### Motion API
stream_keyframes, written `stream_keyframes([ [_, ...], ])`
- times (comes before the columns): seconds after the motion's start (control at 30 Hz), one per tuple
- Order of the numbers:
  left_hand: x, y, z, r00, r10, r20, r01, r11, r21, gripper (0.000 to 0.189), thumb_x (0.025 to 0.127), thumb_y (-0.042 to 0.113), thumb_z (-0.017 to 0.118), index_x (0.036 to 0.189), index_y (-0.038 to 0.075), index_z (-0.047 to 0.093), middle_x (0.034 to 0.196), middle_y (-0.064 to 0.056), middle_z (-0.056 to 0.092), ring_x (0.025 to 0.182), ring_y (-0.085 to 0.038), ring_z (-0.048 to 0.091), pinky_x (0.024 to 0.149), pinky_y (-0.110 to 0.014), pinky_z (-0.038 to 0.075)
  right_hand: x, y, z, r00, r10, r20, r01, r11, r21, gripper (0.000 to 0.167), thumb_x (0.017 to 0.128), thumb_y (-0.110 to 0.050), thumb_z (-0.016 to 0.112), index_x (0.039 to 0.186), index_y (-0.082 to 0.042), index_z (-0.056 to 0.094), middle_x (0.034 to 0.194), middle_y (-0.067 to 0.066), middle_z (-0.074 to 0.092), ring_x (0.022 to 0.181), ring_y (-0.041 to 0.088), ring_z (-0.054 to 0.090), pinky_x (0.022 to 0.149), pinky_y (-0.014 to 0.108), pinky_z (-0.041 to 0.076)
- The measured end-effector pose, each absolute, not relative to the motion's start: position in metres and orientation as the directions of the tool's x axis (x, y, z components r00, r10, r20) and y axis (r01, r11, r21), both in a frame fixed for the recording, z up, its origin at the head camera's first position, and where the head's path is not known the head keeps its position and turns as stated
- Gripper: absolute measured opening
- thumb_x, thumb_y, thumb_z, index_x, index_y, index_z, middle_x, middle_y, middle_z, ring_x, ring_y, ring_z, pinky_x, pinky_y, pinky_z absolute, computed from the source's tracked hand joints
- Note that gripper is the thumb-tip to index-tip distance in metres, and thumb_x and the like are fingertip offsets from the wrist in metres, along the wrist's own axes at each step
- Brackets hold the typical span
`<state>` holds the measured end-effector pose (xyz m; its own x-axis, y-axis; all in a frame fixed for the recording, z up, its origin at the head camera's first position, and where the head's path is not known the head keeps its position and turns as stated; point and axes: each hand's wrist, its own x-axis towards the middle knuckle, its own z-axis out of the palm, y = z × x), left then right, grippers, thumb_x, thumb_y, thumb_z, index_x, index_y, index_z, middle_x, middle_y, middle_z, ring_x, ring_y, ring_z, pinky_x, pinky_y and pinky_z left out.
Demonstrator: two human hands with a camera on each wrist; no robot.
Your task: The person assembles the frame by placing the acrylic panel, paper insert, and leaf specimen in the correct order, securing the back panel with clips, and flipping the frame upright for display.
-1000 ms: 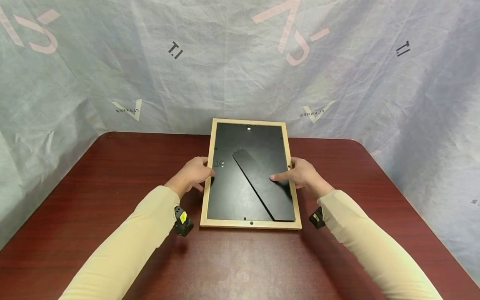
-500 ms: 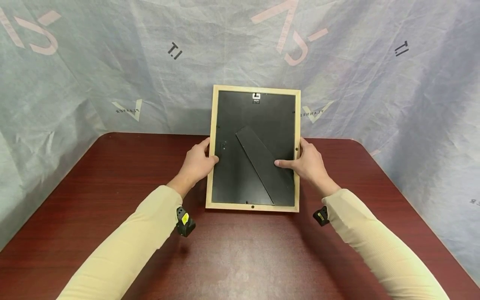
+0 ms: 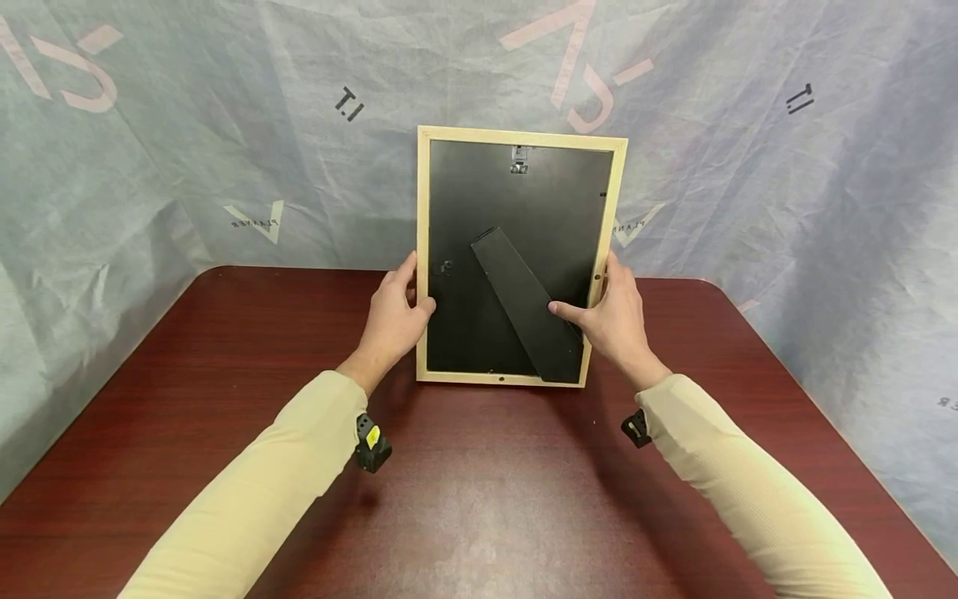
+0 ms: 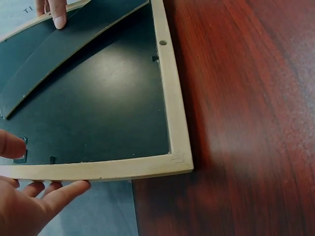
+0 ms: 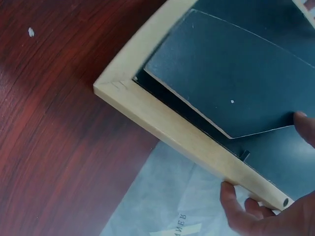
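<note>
A picture frame [image 3: 479, 324] with a pale wood border stands nearly upright in the head view, its black back toward me. On that back a black easel leg [image 3: 516, 291] lies slantwise, its wide end at the lower right. My left hand [image 3: 392, 320] grips the left border, thumb over the back and fingers behind. My right hand [image 3: 617, 320] holds the right border, its thumb on the easel leg. In the left wrist view the frame's corner [image 4: 179, 160] is close over the table. The right wrist view has the right fingers [image 5: 236, 209] under the wood edge.
The dark red wooden table [image 3: 479, 499] spreads around the frame. Behind it hangs a grey printed sheet [image 3: 299, 125], near the frame's back side. A small white speck [image 5: 31, 32] lies on the table. Black wrist cameras [image 3: 372, 445] sit at both cuffs.
The picture frame has gone from lying tilted back low over the table to nearly upright. Its top edge rose, and both hands moved up with it, keeping their grip on the sides.
</note>
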<state>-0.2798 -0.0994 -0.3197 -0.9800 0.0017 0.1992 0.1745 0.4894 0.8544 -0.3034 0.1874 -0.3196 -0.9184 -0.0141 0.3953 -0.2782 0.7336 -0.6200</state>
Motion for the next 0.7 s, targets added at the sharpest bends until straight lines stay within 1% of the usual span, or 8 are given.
stream_keyframes([
  [0.1,-0.2807,-0.0988,-0.3202,-0.975,0.002,0.221,0.195,0.475,0.858,0.074,0.096,0.001,0.054,0.163,0.007,0.022,0.154,-0.021,0.038,0.132,-0.037,0.049,0.102,-0.048,0.046,-0.3046,0.1871,-0.3214,-0.907,0.0,0.421,-0.294,0.716,-0.633,0.096,0.081,-0.022,0.088,0.156,-0.004,0.031,0.136,0.025,0.045,0.122,0.042,0.046,0.1,0.056,0.039],
  [0.2,-0.2818,-0.0983,-0.3207,-0.971,0.007,0.238,0.214,0.463,0.86,0.074,0.096,0.001,0.054,0.163,0.007,0.022,0.154,-0.021,0.038,0.133,-0.037,0.047,0.104,-0.048,0.045,-0.3066,0.1864,-0.3234,-0.893,0.007,0.449,-0.315,0.703,-0.638,0.096,0.08,-0.02,0.088,0.156,-0.003,0.031,0.139,0.025,0.042,0.124,0.041,0.045,0.102,0.056,0.039],
  [0.37,-0.2842,-0.0986,-0.3219,-0.964,0.043,0.264,0.251,0.49,0.835,0.076,0.095,0.002,0.051,0.162,0.002,0.016,0.155,-0.024,0.032,0.137,-0.038,0.042,0.111,-0.048,0.038,-0.3095,0.1851,-0.3254,-0.87,0.004,0.493,-0.35,0.699,-0.623,0.098,0.079,-0.017,0.089,0.155,0.0,0.03,0.139,0.027,0.043,0.126,0.042,0.044,0.104,0.055,0.037],
  [0.47,-0.2847,-0.0988,-0.3231,-0.962,0.056,0.269,0.26,0.504,0.824,0.077,0.094,0.001,0.05,0.162,0.001,0.013,0.156,-0.024,0.03,0.14,-0.038,0.039,0.114,-0.047,0.035,-0.3099,0.1846,-0.3262,-0.867,0.0,0.498,-0.356,0.701,-0.618,0.098,0.078,-0.016,0.089,0.154,0.0,0.03,0.138,0.027,0.042,0.124,0.042,0.044,0.103,0.055,0.038],
  [0.57,-0.2843,-0.0994,-0.3246,-0.962,0.052,0.266,0.257,0.496,0.83,0.078,0.094,0.0,0.051,0.162,0.002,0.013,0.155,-0.023,0.03,0.141,-0.038,0.039,0.113,-0.047,0.036,-0.3088,0.1843,-0.3266,-0.872,-0.004,0.49,-0.352,0.701,-0.62,0.098,0.079,-0.017,0.089,0.155,-0.001,0.029,0.138,0.026,0.041,0.122,0.042,0.044,0.101,0.055,0.039],
  [0.7,-0.2856,-0.1006,-0.327,-0.961,0.038,0.274,0.258,0.478,0.84,0.077,0.093,-0.002,0.053,0.162,0.002,0.017,0.153,-0.023,0.033,0.139,-0.039,0.041,0.112,-0.047,0.038,-0.3086,0.1846,-0.3276,-0.872,-0.007,0.489,-0.354,0.698,-0.622,0.099,0.08,-0.018,0.089,0.155,-0.002,0.028,0.137,0.026,0.041,0.122,0.041,0.044,0.101,0.055,0.039],
])
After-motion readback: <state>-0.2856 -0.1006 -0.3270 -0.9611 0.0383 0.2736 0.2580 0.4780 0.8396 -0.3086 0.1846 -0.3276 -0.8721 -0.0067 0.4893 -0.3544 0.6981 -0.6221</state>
